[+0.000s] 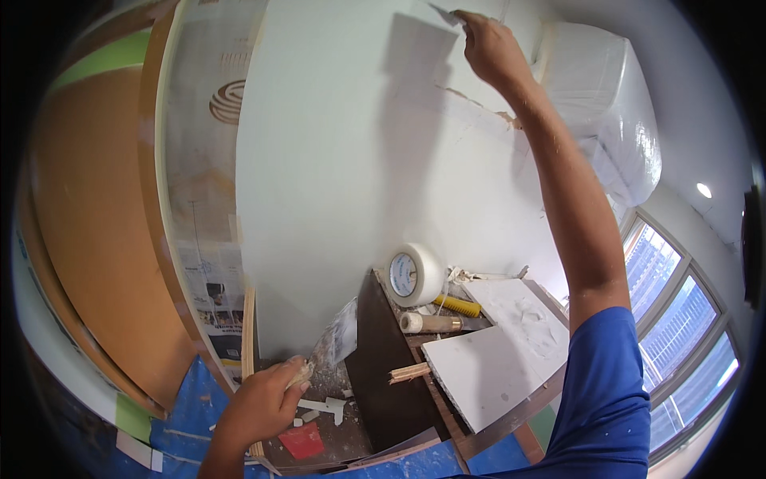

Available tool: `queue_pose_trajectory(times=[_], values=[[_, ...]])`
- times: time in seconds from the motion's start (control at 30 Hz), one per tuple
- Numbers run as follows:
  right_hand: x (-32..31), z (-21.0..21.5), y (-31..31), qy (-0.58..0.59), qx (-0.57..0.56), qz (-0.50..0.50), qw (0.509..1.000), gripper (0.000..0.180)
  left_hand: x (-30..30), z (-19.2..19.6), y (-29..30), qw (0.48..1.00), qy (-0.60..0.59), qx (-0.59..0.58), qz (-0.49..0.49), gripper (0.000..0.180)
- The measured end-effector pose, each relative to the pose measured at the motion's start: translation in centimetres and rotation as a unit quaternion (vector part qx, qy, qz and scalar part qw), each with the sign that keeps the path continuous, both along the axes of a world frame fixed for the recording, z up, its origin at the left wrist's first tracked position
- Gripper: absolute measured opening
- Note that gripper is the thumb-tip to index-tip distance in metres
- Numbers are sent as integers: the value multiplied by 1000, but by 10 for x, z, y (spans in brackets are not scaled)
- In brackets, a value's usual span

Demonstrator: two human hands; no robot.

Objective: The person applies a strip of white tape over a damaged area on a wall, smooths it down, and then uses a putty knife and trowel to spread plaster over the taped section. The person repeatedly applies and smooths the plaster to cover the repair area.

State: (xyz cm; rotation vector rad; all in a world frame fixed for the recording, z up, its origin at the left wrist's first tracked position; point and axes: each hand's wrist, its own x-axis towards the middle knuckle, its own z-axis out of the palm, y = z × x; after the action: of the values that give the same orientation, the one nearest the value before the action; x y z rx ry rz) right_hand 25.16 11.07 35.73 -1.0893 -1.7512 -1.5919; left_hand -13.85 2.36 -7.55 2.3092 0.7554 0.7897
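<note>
My left hand (259,405) is closed round the handle of a broad scraper, whose pale, smeared blade (338,335) points up and away at the lower middle. High at the top, my right hand (493,54) grips another scraper (444,14) close to the white wall (319,160). Only a bit of its thin blade shows, and I cannot tell whether it touches the wall. Just below that hand, a rough strip of chipped, brownish wall (479,105) runs sideways. The shadow of my right arm falls on the wall.
A table holds a white tape roll (420,274), a yellow-handled tool (457,306), a wooden-handled tool (431,322) and white board pieces (495,367). A red scrap (302,440) lies below. Upper right hangs a plastic-wrapped unit (610,104). An orange panel (104,223) stands left.
</note>
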Motion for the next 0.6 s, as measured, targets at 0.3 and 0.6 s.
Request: queue_pose_trajectory(times=[0.3,0.6], values=[[-31,-24,23,57,-4,-35,998,37,-2,-1,0,1000,16,4,7,42],[-2,-131,49,-27,55,-12,998,45,-1,-2,2,999,45,0,-5,43]])
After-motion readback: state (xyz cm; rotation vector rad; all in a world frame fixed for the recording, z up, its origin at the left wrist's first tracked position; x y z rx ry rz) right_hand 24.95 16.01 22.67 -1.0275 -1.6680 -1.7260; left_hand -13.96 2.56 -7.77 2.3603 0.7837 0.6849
